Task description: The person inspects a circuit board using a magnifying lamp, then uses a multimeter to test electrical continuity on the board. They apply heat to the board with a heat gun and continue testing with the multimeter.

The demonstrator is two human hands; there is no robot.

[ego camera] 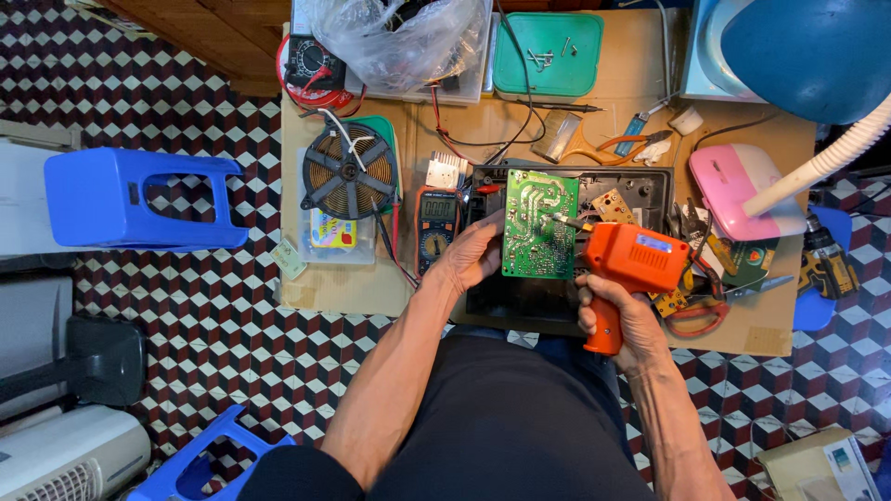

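While the left hand (473, 255) steadies the green circuit board (540, 223) in its black casing (650, 190), the right hand (617, 311) grips an orange soldering gun (631, 269).

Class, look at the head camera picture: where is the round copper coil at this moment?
The round copper coil lies on the left part of the table, resting on a clear plastic box, left of the multimeter and the left hand.

A checkered tile floor (213, 315) surrounds a low cardboard-topped table (371, 288), with blue plastic stools (139, 199) alongside.
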